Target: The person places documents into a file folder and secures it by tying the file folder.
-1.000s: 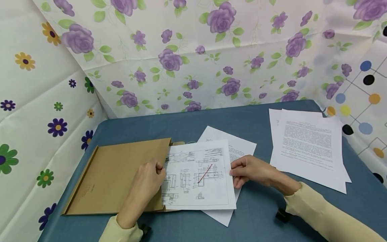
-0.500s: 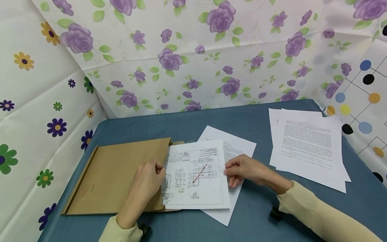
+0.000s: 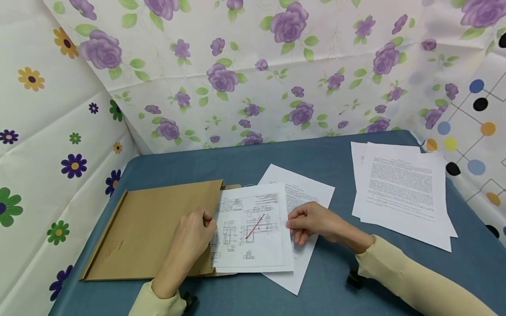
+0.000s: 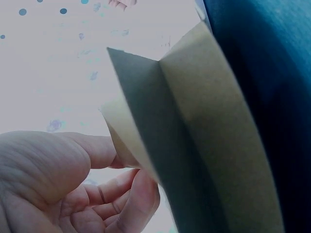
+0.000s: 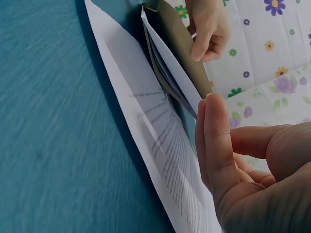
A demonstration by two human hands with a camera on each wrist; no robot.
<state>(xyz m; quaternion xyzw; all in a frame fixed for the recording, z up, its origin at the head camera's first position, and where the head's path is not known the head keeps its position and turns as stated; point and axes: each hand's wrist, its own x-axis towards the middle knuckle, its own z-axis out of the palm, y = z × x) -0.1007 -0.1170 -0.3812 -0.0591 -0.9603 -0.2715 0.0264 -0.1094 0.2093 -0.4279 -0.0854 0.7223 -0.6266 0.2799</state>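
Observation:
A brown cardboard folder lies at the left of the table, its mouth facing right. My left hand pinches the edge of its top cover and holds it raised; the left wrist view shows thumb and fingers at the cardboard edge. A white sheet with a technical drawing, crossed by a red line, lies partly inside the folder, its left part hidden under the cover. My right hand pinches the drawing's right edge between thumb and fingers. Beneath that sheet, a printed text page lies at an angle.
Several printed text pages lie in a loose, overlapping pile at the table's right. The table has a blue cloth. Flowered curtains stand behind and at the left, a dotted one at the right.
My right hand has moved left, sliding the drawing sheet further into the folder. My left hand has stayed in place at the cover's edge.

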